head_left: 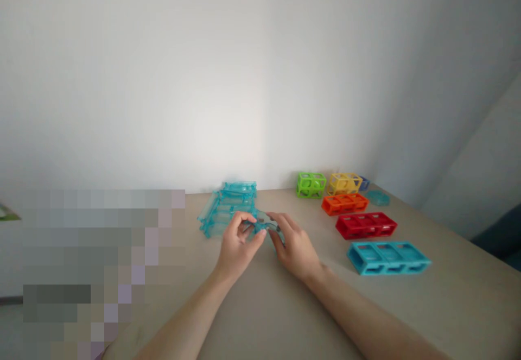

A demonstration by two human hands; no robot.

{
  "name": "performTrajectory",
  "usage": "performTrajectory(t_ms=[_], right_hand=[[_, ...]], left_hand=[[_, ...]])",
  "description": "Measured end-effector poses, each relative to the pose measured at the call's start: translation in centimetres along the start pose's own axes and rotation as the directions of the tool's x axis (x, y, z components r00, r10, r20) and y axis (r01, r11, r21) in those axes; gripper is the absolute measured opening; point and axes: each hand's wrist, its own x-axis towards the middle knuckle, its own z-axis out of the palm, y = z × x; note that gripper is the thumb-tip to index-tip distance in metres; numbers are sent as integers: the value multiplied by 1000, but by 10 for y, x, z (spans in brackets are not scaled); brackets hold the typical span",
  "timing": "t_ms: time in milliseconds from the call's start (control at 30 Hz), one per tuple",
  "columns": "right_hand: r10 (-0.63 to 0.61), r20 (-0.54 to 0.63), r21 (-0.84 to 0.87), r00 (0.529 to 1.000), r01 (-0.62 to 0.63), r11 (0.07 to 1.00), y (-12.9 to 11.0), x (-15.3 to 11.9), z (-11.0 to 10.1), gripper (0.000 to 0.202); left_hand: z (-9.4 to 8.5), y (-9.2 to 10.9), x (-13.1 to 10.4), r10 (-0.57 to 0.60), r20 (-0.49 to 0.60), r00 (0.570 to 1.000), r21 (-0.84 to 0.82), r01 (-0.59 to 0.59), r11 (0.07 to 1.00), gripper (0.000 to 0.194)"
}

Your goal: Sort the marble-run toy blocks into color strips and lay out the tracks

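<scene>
Between my two hands is a small clear teal plastic piece [261, 227], held just above the table; its exact shape is partly hidden by my fingers. My left hand [241, 241] pinches its left side between thumb and fingers. From the other side, my right hand [293, 244] has its thumb and fingers closed around the right part. Right behind my left hand lies a group of clear teal plastic pieces [232, 206], long and frame-like, side by side on the table.
On the right stand open block frames: turquoise [388, 258], red [366, 225], orange [344, 203], yellow [345, 183], green [311, 185] and a partly hidden blue one [364, 183]. A flat teal piece [378, 197] lies near the table's [456, 284] right edge. A white wall [203, 77] rises behind.
</scene>
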Motion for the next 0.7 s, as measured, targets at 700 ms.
performTrajectory(t_ms=[700], right_hand=[[302, -147, -556, 942, -331, 762, 80, 17, 4, 48]], left_hand=[[1, 2, -7, -7, 372, 928, 292, -109, 950, 10]])
